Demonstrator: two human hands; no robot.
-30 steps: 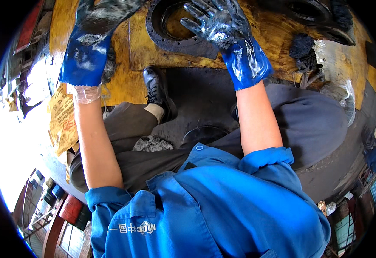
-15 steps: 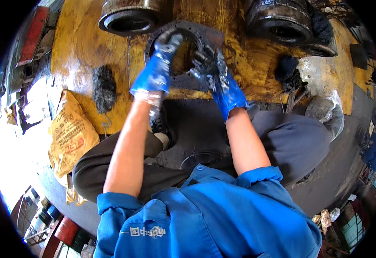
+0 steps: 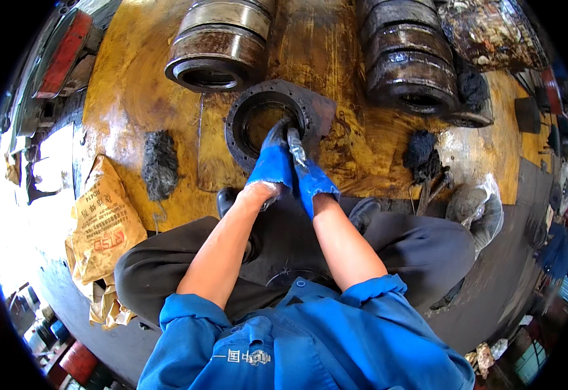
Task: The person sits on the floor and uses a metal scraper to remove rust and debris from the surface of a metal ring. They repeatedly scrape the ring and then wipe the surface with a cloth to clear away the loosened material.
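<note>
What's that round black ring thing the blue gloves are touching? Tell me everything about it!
The ring is a dark, greasy metal disc with a big round hole in its middle and small bolt holes spaced around its flat rim. One side runs out into a squarish corner. It lies flat on the yellow, oil-stained board, between two big metal drums. The left hand and right hand, both in blue gloves, rest on its near edge, fingers reaching into the hole.
</note>
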